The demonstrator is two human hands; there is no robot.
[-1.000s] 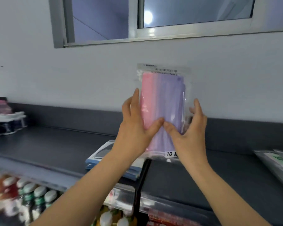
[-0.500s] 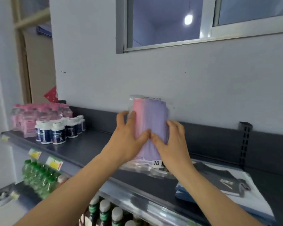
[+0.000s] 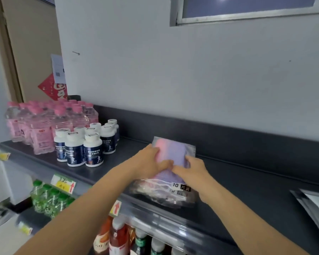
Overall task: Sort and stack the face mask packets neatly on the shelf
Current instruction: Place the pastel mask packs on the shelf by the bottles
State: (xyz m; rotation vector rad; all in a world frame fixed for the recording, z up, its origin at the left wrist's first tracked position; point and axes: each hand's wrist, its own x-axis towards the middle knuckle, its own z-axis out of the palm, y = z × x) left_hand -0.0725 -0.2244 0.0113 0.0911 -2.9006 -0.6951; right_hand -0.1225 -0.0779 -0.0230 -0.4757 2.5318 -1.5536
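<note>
A clear face mask packet with pink and purple masks lies tilted on a small stack of similar packets near the front of the dark shelf. My left hand grips its left edge, thumb on top. My right hand grips the right edge the same way, and the two thumbs almost meet over the packet's middle. A black "10" label shows on the packet's near end.
White supplement bottles and pink-capped water bottles stand on the shelf to the left. More flat packets lie at the right edge. Drink bottles and green bottles fill the lower shelves.
Both hands brought the packet down from upright in front of the wall and leftward, laying it nearly flat on the stack. The view swung left, revealing the bottles.
</note>
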